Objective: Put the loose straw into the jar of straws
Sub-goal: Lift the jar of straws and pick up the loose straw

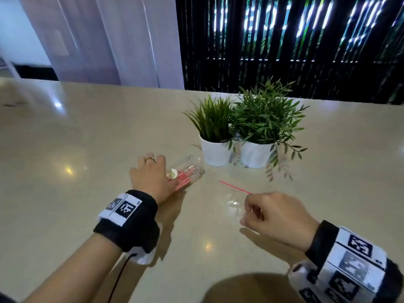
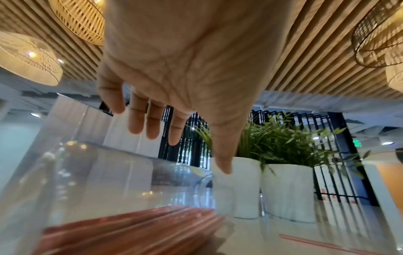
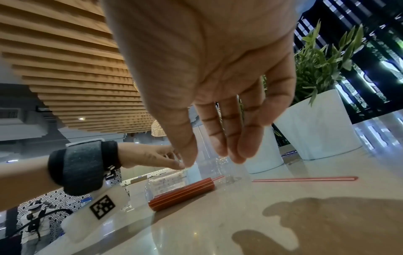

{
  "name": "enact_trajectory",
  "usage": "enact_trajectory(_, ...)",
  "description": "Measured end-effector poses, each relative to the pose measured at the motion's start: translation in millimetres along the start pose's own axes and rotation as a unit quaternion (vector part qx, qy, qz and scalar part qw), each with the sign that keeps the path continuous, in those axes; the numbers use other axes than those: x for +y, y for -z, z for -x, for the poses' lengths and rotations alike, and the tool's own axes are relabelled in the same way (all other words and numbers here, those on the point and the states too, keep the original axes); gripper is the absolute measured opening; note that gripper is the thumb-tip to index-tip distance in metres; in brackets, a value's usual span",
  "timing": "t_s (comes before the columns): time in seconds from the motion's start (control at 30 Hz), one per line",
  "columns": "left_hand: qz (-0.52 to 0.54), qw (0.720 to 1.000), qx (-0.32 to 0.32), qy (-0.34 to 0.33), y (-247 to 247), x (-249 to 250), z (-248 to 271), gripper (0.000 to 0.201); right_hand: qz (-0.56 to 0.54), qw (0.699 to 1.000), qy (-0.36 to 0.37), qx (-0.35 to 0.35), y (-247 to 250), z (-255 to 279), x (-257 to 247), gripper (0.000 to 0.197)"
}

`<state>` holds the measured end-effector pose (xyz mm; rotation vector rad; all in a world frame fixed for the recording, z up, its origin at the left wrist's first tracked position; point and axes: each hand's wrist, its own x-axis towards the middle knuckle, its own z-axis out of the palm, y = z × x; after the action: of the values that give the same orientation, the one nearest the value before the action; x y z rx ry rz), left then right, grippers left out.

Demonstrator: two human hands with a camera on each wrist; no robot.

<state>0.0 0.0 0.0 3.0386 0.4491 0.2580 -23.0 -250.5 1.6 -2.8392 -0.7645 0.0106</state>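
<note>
My left hand hovers, fingers spread, over the jar lying sideways on the table. The loose straw lies beyond my right hand, whose fingers hang relaxed, holding nothing.

The jar lies on the table, loose straw right, two potted plants behind.

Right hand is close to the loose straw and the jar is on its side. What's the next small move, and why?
Probably lower the right hand and pinch the near end of the loose straw. The right wrist view shows it flat on the table, ungripped, fingers open above. The left hand is over the jar.
</note>
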Motion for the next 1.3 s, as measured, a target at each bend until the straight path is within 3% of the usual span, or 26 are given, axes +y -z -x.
enact_trajectory(0.23,0.046,0.995,-0.084,0.011,-24.5,-8.3,-19.8,0.1,-0.008,1.0,0.022,-0.014,-2.4,-3.6,-2.4,0.027)
enact_trajectory(0.33,0.017,0.997,-0.071,-0.031,-27.3,0.3,-27.1,0.101,-0.017,1.0,0.019,-0.012,-3.3,-7.3,-1.5,0.027)
enact_trajectory(0.4,-0.01,0.994,-0.095,-0.054,-30.6,10.0,-30.1,0.1,-0.02,1.0,0.011,-0.021,-4.1,-8.8,-3.1,0.026)
enact_trajectory(0.53,-0.014,0.991,-0.128,-0.035,-38.5,19.4,-36.0,0.1,-0.024,0.999,0.011,-0.039,-2.8,-8.0,-5.9,0.028)
enact_trajectory(0.87,-0.03,0.992,-0.121,-0.03,-38.7,17.5,-39.4,0.085,-0.043,0.998,-0.008,-0.05,6.3,1.0,-2.4,0.025)
enact_trajectory(1.13,0.211,0.974,-0.047,-0.063,-3.1,5.5,-22.9,0.088,-0.03,0.994,-0.08,-0.065,6.1,-45.8,21.5,0.015)
enact_trajectory(1.2,0.281,0.956,-0.029,-0.082,11.2,7.0,-13.4,0.09,-0.053,0.99,-0.09,-0.091,3.7,-67.2,25.4,0.014)
enact_trajectory(1.3,0.414,0.906,-0.014,-0.082,22.8,10.3,-0.3,0.084,-0.066,0.983,-0.115,-0.125,-1.0,-93.0,28.4,0.018)
